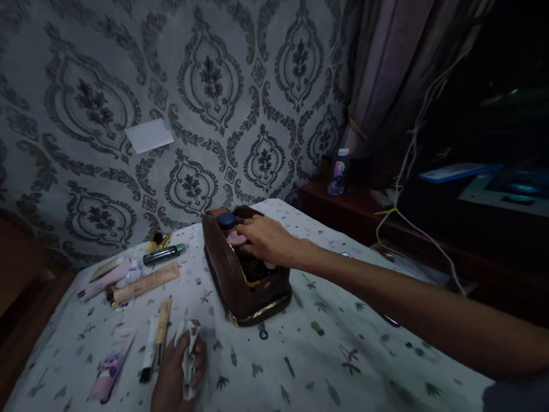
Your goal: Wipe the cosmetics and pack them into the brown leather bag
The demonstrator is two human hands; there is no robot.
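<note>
Right hand down in the mouth of the brown leather-look bag with gold zip, which stands gaping just under those fingers. Fingertips bent, at the pink round-topped container inside; whether they grip it or only touch, I cannot tell. Dark blue round lid just beyond the same fingertips.

Left hand low, nearer me, fingers curled narrow round a crumpled white cloth or tissue.

Just beside my left fingers, on the outer side: a slim beige tube-like piece, then a slim white one with a black end. Farther out from them, a pink tube with a purple cartoon figure. Beyond these fingers, toward the wall, a wide beige tube and a dark green cylinder. All on the white leaf-printed sheet.

Step in hand, as I judge it: handling the bag's contents. Next move would call for a sure pinch on the pink top, clear of the zip edge, left fingers keeping the cloth.
</note>
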